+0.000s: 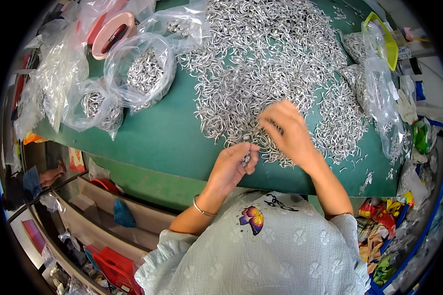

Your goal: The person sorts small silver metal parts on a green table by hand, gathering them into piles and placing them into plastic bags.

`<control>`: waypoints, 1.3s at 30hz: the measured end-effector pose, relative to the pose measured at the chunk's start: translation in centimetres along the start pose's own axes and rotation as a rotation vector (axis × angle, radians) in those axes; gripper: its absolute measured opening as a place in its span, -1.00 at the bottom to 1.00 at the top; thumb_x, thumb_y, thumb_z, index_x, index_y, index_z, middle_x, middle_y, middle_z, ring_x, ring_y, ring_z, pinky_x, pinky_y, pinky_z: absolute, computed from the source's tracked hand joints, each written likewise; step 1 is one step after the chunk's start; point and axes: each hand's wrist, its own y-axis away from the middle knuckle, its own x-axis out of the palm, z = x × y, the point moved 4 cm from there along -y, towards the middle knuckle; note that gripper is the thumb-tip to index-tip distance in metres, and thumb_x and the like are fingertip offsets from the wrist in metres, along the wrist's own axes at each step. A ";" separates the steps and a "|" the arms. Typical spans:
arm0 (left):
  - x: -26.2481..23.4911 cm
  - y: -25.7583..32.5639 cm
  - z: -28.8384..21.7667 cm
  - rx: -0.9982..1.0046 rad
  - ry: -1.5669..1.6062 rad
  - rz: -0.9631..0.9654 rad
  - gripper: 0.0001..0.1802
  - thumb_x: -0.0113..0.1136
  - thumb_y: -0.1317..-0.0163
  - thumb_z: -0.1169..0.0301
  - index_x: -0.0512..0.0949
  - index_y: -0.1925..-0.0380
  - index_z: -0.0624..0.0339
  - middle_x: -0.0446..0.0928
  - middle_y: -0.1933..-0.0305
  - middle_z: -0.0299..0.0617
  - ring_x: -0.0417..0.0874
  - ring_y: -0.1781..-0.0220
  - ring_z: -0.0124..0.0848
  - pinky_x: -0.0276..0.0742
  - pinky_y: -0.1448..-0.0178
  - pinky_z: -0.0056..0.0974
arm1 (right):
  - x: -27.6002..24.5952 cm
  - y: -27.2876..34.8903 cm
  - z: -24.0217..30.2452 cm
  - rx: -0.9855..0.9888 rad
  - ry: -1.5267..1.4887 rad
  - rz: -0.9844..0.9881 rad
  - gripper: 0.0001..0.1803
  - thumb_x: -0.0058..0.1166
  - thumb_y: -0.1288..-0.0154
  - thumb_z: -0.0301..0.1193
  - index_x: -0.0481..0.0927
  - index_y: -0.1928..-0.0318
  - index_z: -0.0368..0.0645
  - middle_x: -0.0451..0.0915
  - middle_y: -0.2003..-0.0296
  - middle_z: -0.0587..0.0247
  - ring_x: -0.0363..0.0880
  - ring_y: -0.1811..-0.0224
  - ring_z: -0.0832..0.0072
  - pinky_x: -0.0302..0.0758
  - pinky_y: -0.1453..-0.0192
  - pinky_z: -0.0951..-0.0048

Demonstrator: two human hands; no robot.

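A wide heap of small curved silver metal pieces (261, 54) covers much of the green table. At the heap's near edge my left hand (230, 164) is turned up, its fingers curled around several of these metal pieces (246, 158). Its thumb and fingertips come close together. To the right, my right hand (289, 135) is over the heap with its fingers bent down. Slight blur softens its fingers, and what lies at their tips cannot be made out. Silver pieces show in the gap beneath its palm.
Open clear plastic bags holding silver pieces (145, 71) stand on the left, near a pink basin (114, 34) with a dark red object inside. More filled bags (357, 81) and a yellow-green basket (383, 39) line the right side. The green table's front edge (182, 179) runs before me.
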 end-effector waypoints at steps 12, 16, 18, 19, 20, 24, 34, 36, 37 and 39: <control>0.5 1.8 -0.5 0.099 -0.011 -0.225 -0.68 -0.02 -0.43 0.37 0.53 0.02 0.41 0.61 0.16 -0.13 0.62 0.22 -0.42 0.60 0.16 -0.38 | 0.3 0.0 -0.4 -0.027 0.105 -0.147 -0.85 0.24 -0.08 -0.49 0.55 0.32 -0.17 0.56 0.30 0.29 0.43 0.23 0.31 0.26 0.07 0.26; 1.4 1.2 -0.4 0.147 0.286 -0.252 -0.69 -0.01 -0.42 0.35 0.52 0.03 0.40 0.61 0.19 -0.13 0.63 0.19 -0.38 0.61 0.11 -0.34 | 1.4 0.4 1.5 -0.043 -0.176 0.063 -0.83 0.24 -0.10 -0.46 0.58 0.26 -0.17 0.59 0.32 0.25 0.48 0.20 0.28 0.30 0.01 0.27; 0.1 1.0 0.1 0.138 0.230 -0.218 -0.69 0.00 -0.42 0.35 0.51 0.03 0.39 0.59 0.23 -0.16 0.61 0.26 -0.42 0.58 0.21 -0.38 | 2.0 -0.3 0.0 0.015 -0.196 0.026 -0.75 0.25 -0.11 -0.40 0.60 0.17 -0.17 0.59 0.22 0.23 0.48 0.10 0.26 0.31 -0.06 0.26; -0.2 0.9 0.3 0.123 0.227 -0.124 -0.70 0.01 -0.41 0.36 0.51 0.03 0.39 0.58 0.26 -0.18 0.58 0.30 -0.44 0.54 0.26 -0.40 | 1.7 -1.6 -0.7 -0.002 -0.070 -0.040 -0.70 0.25 -0.11 -0.38 0.58 0.12 -0.15 0.58 0.16 0.22 0.46 0.05 0.25 0.31 -0.07 0.26; -0.8 1.0 0.4 0.114 0.223 -0.034 -0.71 0.02 -0.41 0.37 0.52 0.04 0.38 0.57 0.29 -0.20 0.55 0.33 -0.46 0.50 0.31 -0.42 | 1.7 -3.0 -1.0 -0.025 0.052 -0.104 -0.66 0.25 -0.12 -0.35 0.57 0.07 -0.14 0.56 0.10 0.21 0.45 0.01 0.25 0.32 -0.08 0.26; 0.1 1.6 -0.2 0.070 0.170 -0.074 -0.73 0.06 -0.38 0.41 0.53 0.03 0.36 0.52 0.34 -0.24 0.44 0.42 -0.51 0.34 0.43 -0.46 | 3.0 -2.8 -2.8 0.013 0.597 -0.043 -0.51 0.24 -0.15 -0.29 0.49 -0.11 -0.06 0.45 -0.11 0.18 0.37 -0.16 0.22 0.32 -0.16 0.25; -1.1 1.4 -0.4 0.160 0.175 -0.058 -0.73 0.04 -0.34 0.52 0.52 -0.01 0.38 0.56 0.25 -0.16 0.55 0.35 -0.45 0.50 0.33 -0.42 | -2.8 3.0 -6.7 0.084 0.514 -0.059 -0.66 0.14 -0.18 -0.48 0.55 -0.01 -0.04 0.49 0.01 0.20 0.45 -0.06 0.23 0.33 -0.14 0.21; -1.1 1.3 -0.3 0.152 0.190 -0.044 -0.73 0.03 -0.34 0.53 0.52 -0.01 0.38 0.56 0.25 -0.15 0.54 0.35 -0.43 0.50 0.32 -0.41 | -4.3 4.0 -7.3 0.115 0.432 -0.116 -0.73 0.12 -0.18 -0.55 0.57 0.08 -0.11 0.51 0.08 0.20 0.46 -0.01 0.23 0.35 -0.09 0.21; -1.0 1.2 -0.3 0.146 0.175 -0.061 -0.72 0.04 -0.32 0.54 0.52 -0.01 0.37 0.55 0.25 -0.15 0.52 0.35 -0.44 0.47 0.32 -0.42 | -5.1 4.4 -7.7 0.136 0.409 -0.131 -0.74 0.12 -0.17 -0.57 0.57 0.10 -0.14 0.51 0.08 0.20 0.46 -0.01 0.22 0.36 -0.08 0.21; -0.6 1.1 -0.4 0.134 0.145 -0.095 -0.72 0.04 -0.30 0.57 0.52 -0.01 0.35 0.52 0.25 -0.14 0.47 0.36 -0.45 0.41 0.33 -0.44 | -6.5 5.1 -8.2 0.176 0.364 -0.159 -0.75 0.12 -0.15 -0.61 0.58 0.12 -0.18 0.51 0.10 0.19 0.46 0.01 0.20 0.38 -0.06 0.22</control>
